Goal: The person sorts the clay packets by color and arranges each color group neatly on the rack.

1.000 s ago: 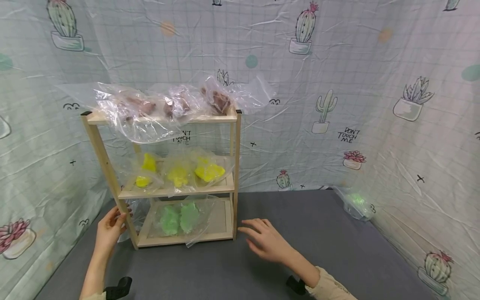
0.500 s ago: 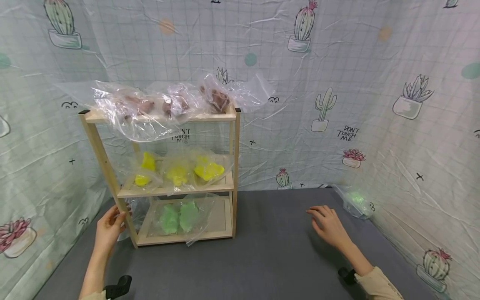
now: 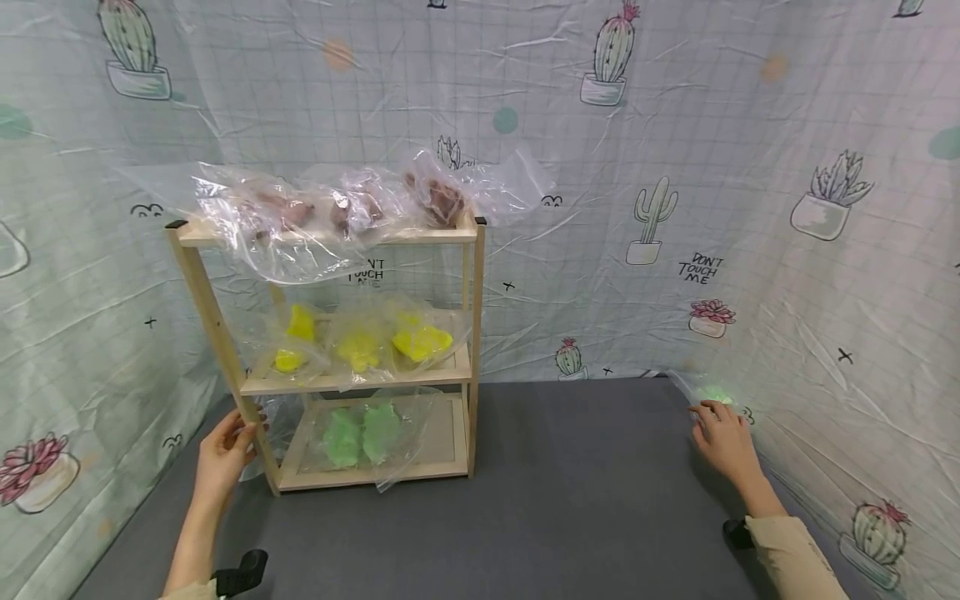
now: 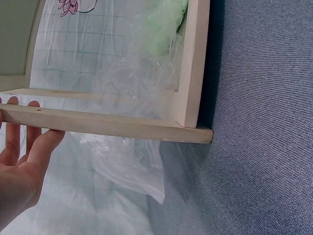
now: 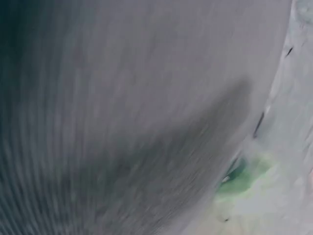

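My left hand (image 3: 220, 454) grips the left front post of a small wooden shelf (image 3: 360, 479); in the left wrist view the thumb and fingers lie on opposite sides of the post (image 4: 98, 122). At the far right, my right hand (image 3: 726, 442) is over a clear plastic bag with something green inside (image 3: 716, 393), partly covering it. Its fingers are loosely bent, and contact with the bag cannot be made out. The right wrist view is blurred, with the green bagged item (image 5: 244, 176) near its lower right and no hand visible.
Bags with brown items (image 3: 442, 204) lie on the top shelf, partly hanging over its edge. Yellow bagged items (image 3: 422, 342) sit on the middle shelf, green bagged items (image 3: 381, 429) on the bottom one. Cactus-print sheeting (image 3: 562, 275) surrounds the grey table (image 3: 570, 500).
My right hand has moved from beside the shelf to the right, across the table, up to the green bagged item. The left hand keeps its place on the post.
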### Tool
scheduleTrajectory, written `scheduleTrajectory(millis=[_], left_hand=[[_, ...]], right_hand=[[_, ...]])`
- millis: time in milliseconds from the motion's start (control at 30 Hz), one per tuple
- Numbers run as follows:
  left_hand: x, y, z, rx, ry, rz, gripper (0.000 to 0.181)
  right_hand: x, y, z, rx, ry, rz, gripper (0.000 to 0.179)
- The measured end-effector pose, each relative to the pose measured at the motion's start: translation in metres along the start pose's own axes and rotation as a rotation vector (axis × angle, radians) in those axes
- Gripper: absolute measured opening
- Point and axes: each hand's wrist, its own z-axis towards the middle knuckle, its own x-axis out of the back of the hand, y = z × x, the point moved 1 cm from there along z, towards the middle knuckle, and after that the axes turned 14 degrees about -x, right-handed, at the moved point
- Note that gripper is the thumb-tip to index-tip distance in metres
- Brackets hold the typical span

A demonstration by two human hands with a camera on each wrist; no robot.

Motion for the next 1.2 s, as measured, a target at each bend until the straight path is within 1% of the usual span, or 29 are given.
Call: scheduleTrajectory(millis=[100, 167, 233, 333, 433, 467, 500, 533, 567, 600, 667, 700, 733, 767, 833, 867, 967, 1033, 1133, 1200], left_hand=[[0.0, 0.0, 0.0, 0.004, 0.0, -0.009, 0.04], [0.0, -0.002, 0.0, 0.006, -0.005, -0.005, 0.041], [0.001, -0.003, -0.001, 0.013, -0.006, 0.002, 0.041], [0.001, -0.003, -0.001, 0.018, -0.015, 0.022, 0.041], [0.001, 0.0, -0.001, 0.015, -0.02, -0.009, 0.042], [0.002, 0.001, 0.0, 0.013, -0.018, -0.05, 0.041], [0.003, 0.007, 0.0, 0.0, -0.029, -0.116, 0.04], [0.003, 0.008, 0.0, 0.001, -0.024, -0.153, 0.04], [0.005, 0.011, 0.001, -0.006, -0.04, -0.191, 0.04], [0.005, 0.011, 0.001, -0.005, -0.044, -0.21, 0.04], [0.005, 0.012, 0.001, -0.002, -0.041, -0.203, 0.04], [0.005, 0.011, 0.001, -0.001, -0.041, -0.173, 0.04], [0.003, 0.006, 0.002, 0.008, -0.028, -0.117, 0.04], [0.003, 0.005, 0.001, -0.004, -0.036, -0.098, 0.04], [0.001, 0.002, 0.001, -0.004, -0.007, -0.06, 0.04], [0.001, 0.001, 0.001, -0.011, -0.002, -0.065, 0.04], [0.0, 0.0, 0.001, -0.028, -0.002, -0.067, 0.041], [0.0, 0.0, 0.001, -0.027, 0.0, -0.061, 0.041], [0.0, -0.001, 0.0, -0.032, -0.007, -0.05, 0.041], [0.001, 0.0, -0.001, -0.029, -0.005, -0.058, 0.041]], right_hand=[[0.003, 0.012, 0.003, -0.099, -0.008, -0.005, 0.027], [0.005, 0.021, 0.004, -0.19, -0.051, -0.014, 0.027], [0.005, 0.029, 0.005, -0.288, -0.125, -0.03, 0.031], [0.004, 0.04, 0.005, -0.413, -0.269, -0.037, 0.043], [0.004, 0.049, 0.004, -0.481, -0.403, -0.038, 0.055], [0.003, 0.052, 0.003, -0.492, -0.437, -0.038, 0.059], [0.003, 0.054, 0.002, -0.497, -0.465, -0.041, 0.062], [0.003, 0.057, 0.002, -0.499, -0.488, -0.047, 0.066], [0.003, 0.059, 0.002, -0.499, -0.511, -0.047, 0.069], [0.003, 0.06, 0.002, -0.501, -0.532, -0.048, 0.072], [0.002, 0.062, 0.002, -0.503, -0.574, -0.047, 0.077], [0.002, 0.062, 0.002, -0.507, -0.596, -0.046, 0.078], [0.001, 0.062, 0.002, -0.509, -0.615, -0.046, 0.078], [0.0, 0.062, 0.002, -0.509, -0.633, -0.05, 0.079], [-0.002, 0.062, 0.002, -0.503, -0.657, -0.064, 0.078], [-0.003, 0.062, 0.003, -0.498, -0.663, -0.069, 0.078], [-0.006, 0.061, 0.005, -0.475, -0.665, -0.083, 0.077], [-0.008, 0.059, 0.005, -0.463, -0.661, -0.094, 0.075], [-0.012, 0.057, 0.006, -0.442, -0.644, -0.109, 0.071], [-0.015, 0.055, 0.006, -0.426, -0.631, -0.104, 0.066]])
